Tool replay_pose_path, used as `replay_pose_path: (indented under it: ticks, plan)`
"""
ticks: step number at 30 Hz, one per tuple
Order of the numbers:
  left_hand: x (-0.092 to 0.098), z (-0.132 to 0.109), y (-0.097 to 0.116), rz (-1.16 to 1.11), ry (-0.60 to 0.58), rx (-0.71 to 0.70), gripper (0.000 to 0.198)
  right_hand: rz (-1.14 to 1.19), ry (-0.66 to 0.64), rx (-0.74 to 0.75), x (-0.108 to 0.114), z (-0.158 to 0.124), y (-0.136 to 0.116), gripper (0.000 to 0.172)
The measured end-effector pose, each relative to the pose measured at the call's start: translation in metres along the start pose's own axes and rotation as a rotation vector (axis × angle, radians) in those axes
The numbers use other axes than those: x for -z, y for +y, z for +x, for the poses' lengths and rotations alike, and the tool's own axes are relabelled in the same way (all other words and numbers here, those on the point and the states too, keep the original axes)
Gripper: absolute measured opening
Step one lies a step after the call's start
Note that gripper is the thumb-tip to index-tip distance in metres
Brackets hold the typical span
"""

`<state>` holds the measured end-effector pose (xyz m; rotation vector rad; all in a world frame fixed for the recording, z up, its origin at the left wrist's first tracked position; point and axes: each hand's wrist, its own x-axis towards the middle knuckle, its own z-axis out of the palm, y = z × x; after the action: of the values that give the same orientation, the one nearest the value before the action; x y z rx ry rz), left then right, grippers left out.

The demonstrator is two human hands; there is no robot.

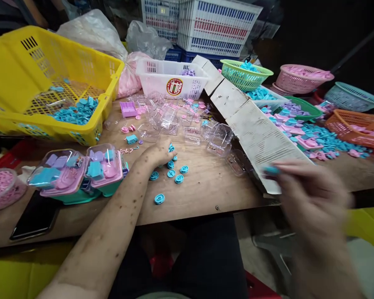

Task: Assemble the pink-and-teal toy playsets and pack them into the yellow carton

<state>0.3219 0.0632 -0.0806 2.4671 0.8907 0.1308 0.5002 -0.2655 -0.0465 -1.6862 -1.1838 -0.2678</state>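
Observation:
My left hand [160,154] reaches over the middle of the table, its fingers curled and partly hidden. Small blue round plastic pieces [171,148] show between its thumb and fingers. Several more blue round pieces [179,179] lie loose just to the right of and below that hand, and one sits nearer the front edge. Off to the right, my right hand [314,195] is raised in front of the white cardboard barrier [252,124] and blurred by motion. A blue plastic piece [271,170] is pinched at its fingertips; its exact shape is smeared.
Clear plastic boxes [170,118] and small pink parts lie behind my left hand. At left stand a yellow crate [109,104], two filled toy boxes [102,168] and a phone [35,216]. Beyond the barrier are loose parts [324,137] and several baskets, one orange [358,128].

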Motion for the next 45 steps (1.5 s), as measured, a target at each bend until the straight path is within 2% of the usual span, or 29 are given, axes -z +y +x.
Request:
replay_pose_path:
  ticks: [2, 3, 6, 8, 10, 13, 16, 22, 26, 29, 34, 38, 42, 45]
  plan:
    - [0.001, 0.011, 0.002, 0.013, -0.036, -0.014, 0.014, 0.188, -0.158, -0.011, -0.059, 0.010, 0.000, 0.010]
    - [0.001, 0.015, 0.002, 0.012, -0.057, -0.025, 0.016, 0.253, -0.287, -0.024, -0.091, 0.020, 0.006, 0.013]
    - [0.000, 0.018, -0.001, -0.020, -0.097, -0.070, 0.018, 0.315, -0.548, -0.115, -0.172, 0.055, 0.036, 0.022]
    - [-0.001, 0.016, -0.007, -0.045, -0.094, -0.082, 0.022, 0.324, -0.665, -0.124, -0.205, 0.074, 0.055, 0.021]
    - [-0.003, 0.014, -0.014, -0.068, -0.073, -0.074, 0.030, 0.335, -0.754, -0.114, -0.222, 0.085, 0.067, 0.018]
    - [-0.007, 0.013, -0.022, -0.108, -0.035, -0.069, 0.047, 0.351, -0.819, -0.100, -0.226, 0.087, 0.076, 0.015]
    - [-0.011, 0.014, -0.024, -0.136, 0.028, -0.095, 0.048, 0.363, -0.794, -0.108, -0.220, 0.082, 0.079, 0.014]
    - [-0.014, 0.017, -0.025, -0.096, 0.106, -0.109, 0.035, 0.338, -0.671, -0.078, -0.211, 0.077, 0.076, 0.018]
    - [-0.007, 0.012, -0.025, -0.120, 0.221, -0.030, 0.019, 0.374, -0.702, -0.056, -0.212, 0.077, 0.072, 0.021]
    - [0.002, 0.001, -0.021, -0.228, 0.315, -0.004, 0.022, 0.385, -0.741, -0.061, -0.211, 0.077, 0.072, 0.026]
    - [0.001, -0.026, -0.018, -0.430, 0.263, -0.046, 0.027, 0.466, -0.703, -0.128, -0.208, 0.078, 0.070, 0.039]
    - [-0.007, -0.040, -0.025, -0.466, 0.309, -0.051, 0.025, 0.595, -0.761, -0.170, -0.209, 0.079, 0.064, 0.051]
    - [-0.010, -0.050, -0.029, -0.536, 0.364, 0.020, 0.035, 0.594, -0.826, -0.215, -0.211, 0.079, 0.064, 0.053]
    - [-0.010, -0.054, -0.031, -0.465, 0.372, -0.012, 0.024, 0.581, -0.868, -0.227, -0.210, 0.078, 0.065, 0.048]
